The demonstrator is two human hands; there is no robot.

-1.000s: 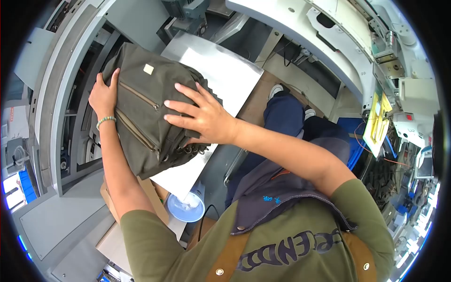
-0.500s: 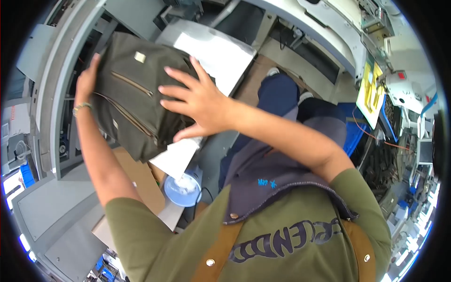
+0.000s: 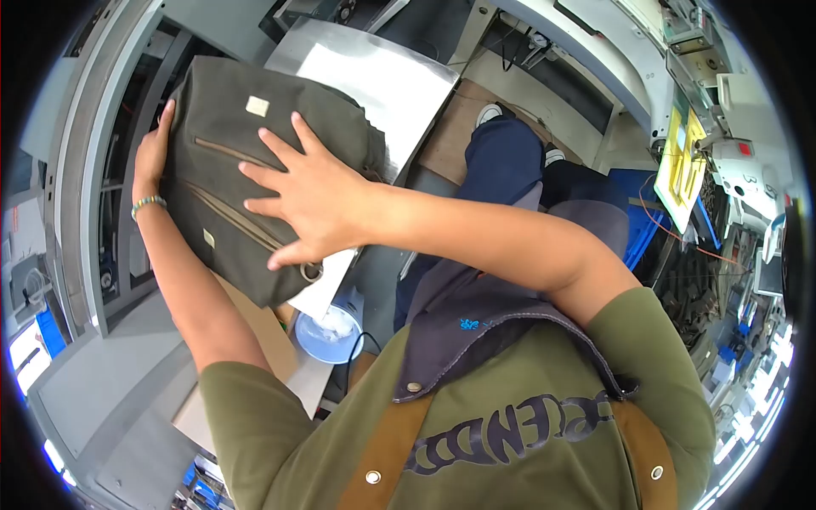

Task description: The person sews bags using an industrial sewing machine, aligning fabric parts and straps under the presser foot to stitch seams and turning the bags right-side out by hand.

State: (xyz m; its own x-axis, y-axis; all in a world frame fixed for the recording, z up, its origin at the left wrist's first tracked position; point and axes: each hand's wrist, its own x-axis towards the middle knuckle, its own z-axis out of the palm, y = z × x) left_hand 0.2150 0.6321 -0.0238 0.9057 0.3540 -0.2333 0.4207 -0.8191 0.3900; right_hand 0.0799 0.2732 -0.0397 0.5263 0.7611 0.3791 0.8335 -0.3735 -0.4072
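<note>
A dark olive fabric bag (image 3: 225, 110) stands tilted before me, with brass-coloured zips, small pale labels and a metal ring at its lower corner. My left hand (image 3: 152, 155) holds its left side; most of those fingers are hidden along the edge. Across the front panel, my right hand (image 3: 310, 204) lies with fingers spread wide, over the zips. Beneath and beside the bag is a shiny pale work surface (image 3: 395, 81).
A light blue bucket (image 3: 330, 342) with white stuff inside stands below the bag, beside cardboard (image 3: 255, 327). Grey machine framing (image 3: 81, 170) rises at the left. On the right are a white machine (image 3: 739, 166), a yellow-and-white panel (image 3: 680, 170) and a blue crate (image 3: 642, 229).
My right hand has moved left, farther over the bag's front, with its fingers still spread. The bag has turned slightly, and the ring at its lower corner now shows. My left hand stays at its side.
</note>
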